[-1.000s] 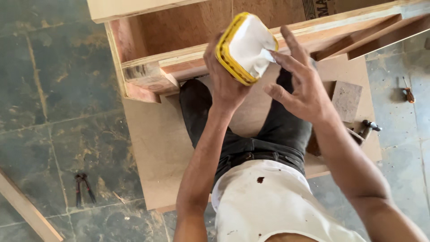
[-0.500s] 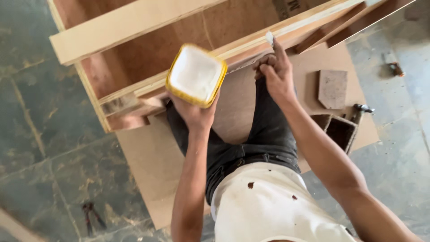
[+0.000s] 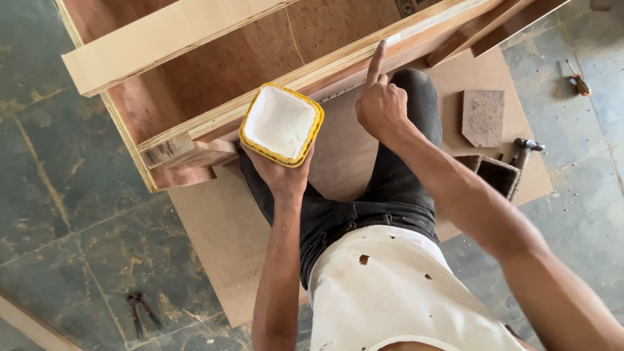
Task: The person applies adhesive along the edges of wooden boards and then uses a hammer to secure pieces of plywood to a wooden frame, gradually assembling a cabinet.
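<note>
Far to the left of the held tub, a pair of pliers [image 3: 142, 312] lay on the dark stone floor [image 3: 58, 214]. The left hand [image 3: 278, 170] cupped a square yellow tub [image 3: 281, 123] of white paste from below, fingers wrapped up its sides, so the tub sat open-topped just in front of the plywood cabinet frame [image 3: 214, 114]. Right of that grip, well apart from the tub, the right hand [image 3: 382, 104] was curled with only its index finger [image 3: 376, 62] straight, the tip pressed on the frame's pale top edge; it gripped nothing. Under both arms lay a sheet of brown board [image 3: 221, 227]. Further right of the pointing hand sat 1 square wood block [image 3: 483, 117], a small open box [image 3: 497, 175], a hammer [image 3: 524, 148] and, beyond them on the floor, a screwdriver [image 3: 576, 80].
</note>
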